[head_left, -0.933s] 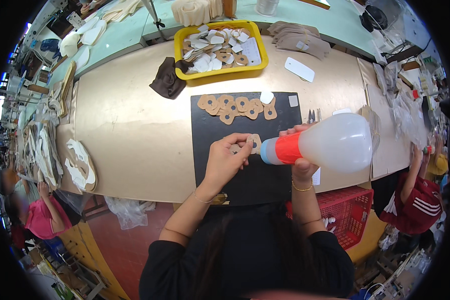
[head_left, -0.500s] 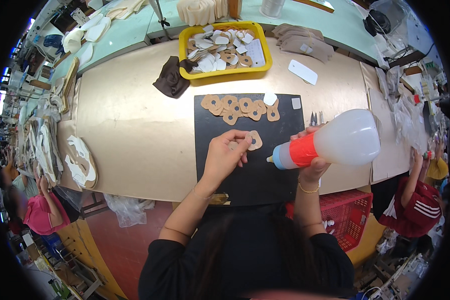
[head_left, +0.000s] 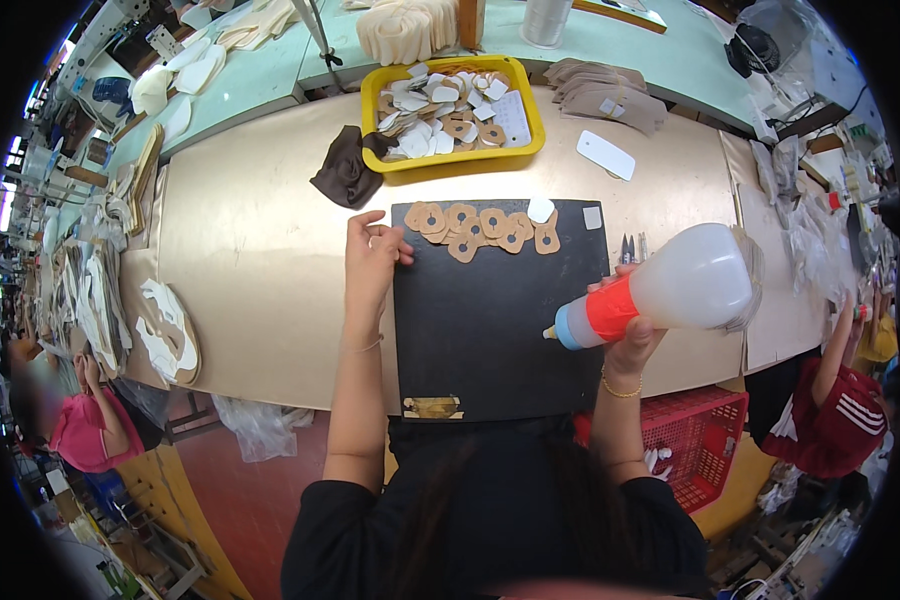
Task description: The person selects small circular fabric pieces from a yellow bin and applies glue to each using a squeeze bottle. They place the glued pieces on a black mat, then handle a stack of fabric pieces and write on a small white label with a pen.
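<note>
My right hand (head_left: 630,348) is wrapped round a large translucent squeeze bottle (head_left: 695,278) with a red band and a light blue collar. The bottle lies tilted in the air over the right side of a black mat (head_left: 500,340), its nozzle toward the left. At the mat's upper left edge is my left hand (head_left: 374,262), fingers apart, with nothing visible in them. Just right of its fingertips, tan rounded pieces with dark centre spots (head_left: 462,247) lie overlapping in a row. A white piece (head_left: 541,209) rests on the row's right end.
Behind the mat stands a yellow tray (head_left: 535,140) of white and tan pieces, with a dark brown cloth (head_left: 346,172) beside it. A white plate (head_left: 606,155) and small pointed tools (head_left: 628,246) lie to the right. Below the table sits a red crate (head_left: 710,440). Other people work at both sides.
My left hand has moved left and away from me, from mid-mat to its upper left edge. The tan piece it held is no longer seen in its fingers. The bottle has barely moved.
</note>
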`<state>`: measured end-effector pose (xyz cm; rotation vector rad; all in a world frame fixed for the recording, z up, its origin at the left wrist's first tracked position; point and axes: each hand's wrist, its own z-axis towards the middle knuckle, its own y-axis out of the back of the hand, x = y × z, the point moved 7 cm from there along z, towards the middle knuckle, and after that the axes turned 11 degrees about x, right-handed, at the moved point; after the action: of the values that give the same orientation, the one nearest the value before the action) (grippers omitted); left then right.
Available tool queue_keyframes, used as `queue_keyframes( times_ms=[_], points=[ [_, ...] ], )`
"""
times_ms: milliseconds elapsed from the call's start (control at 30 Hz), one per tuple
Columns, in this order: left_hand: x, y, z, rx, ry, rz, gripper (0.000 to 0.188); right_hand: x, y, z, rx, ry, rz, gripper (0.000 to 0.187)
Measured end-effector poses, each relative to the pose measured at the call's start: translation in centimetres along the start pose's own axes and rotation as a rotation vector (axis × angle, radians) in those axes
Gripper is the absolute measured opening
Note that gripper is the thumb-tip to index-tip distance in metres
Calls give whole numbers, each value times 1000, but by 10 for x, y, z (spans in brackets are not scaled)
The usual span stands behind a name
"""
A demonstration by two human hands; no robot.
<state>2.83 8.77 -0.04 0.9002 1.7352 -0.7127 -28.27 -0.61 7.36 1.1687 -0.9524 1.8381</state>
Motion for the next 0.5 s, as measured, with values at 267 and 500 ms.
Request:
queue_keyframes(
  times_ms=[267, 500],
  points=[
    [-2, -33, -37, 342, -30, -480, 46, 2, -8, 9, 7, 12, 9, 83],
    [-6, -68, -52, 385, 47, -309, 26, 17, -17, 16, -9, 71, 23, 86]
  ],
)
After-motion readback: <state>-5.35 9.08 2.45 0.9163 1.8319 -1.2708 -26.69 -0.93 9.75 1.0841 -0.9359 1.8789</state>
